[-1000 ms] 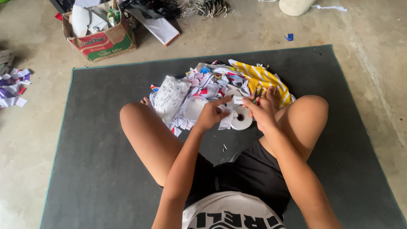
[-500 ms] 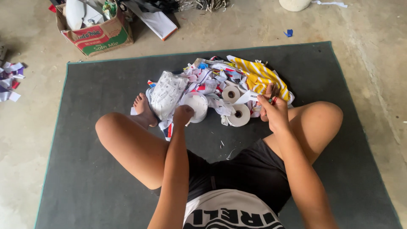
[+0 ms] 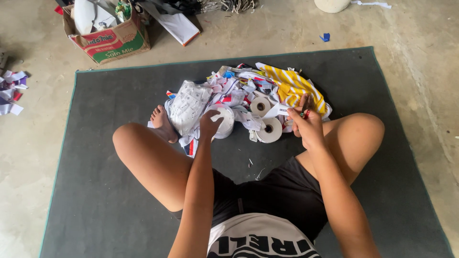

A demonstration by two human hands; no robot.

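Note:
I sit cross-legged on a dark grey mat (image 3: 95, 205). My left hand (image 3: 209, 125) grips a white roll of tape (image 3: 224, 120) at the near edge of a pile of paper and cloth scraps (image 3: 239, 88). My right hand (image 3: 306, 125) is closed around a small red-handled tool, likely scissors (image 3: 304, 113), and pinches a white strip running from the rolls. Two more white tape rolls (image 3: 261, 106) (image 3: 269, 130) lie between my hands. A yellow-and-white striped cloth (image 3: 291, 86) tops the pile at the right.
A cardboard box (image 3: 112, 40) stuffed with paper stands on the concrete floor at the back left. More scraps (image 3: 12, 91) lie at the far left. A white round object (image 3: 331, 5) and a blue bit (image 3: 325, 37) sit beyond the mat.
My left hand left the spot next to my right hand and moved left onto the white roll. My left knee swung outward, baring my foot by the pile. My right hand stayed put.

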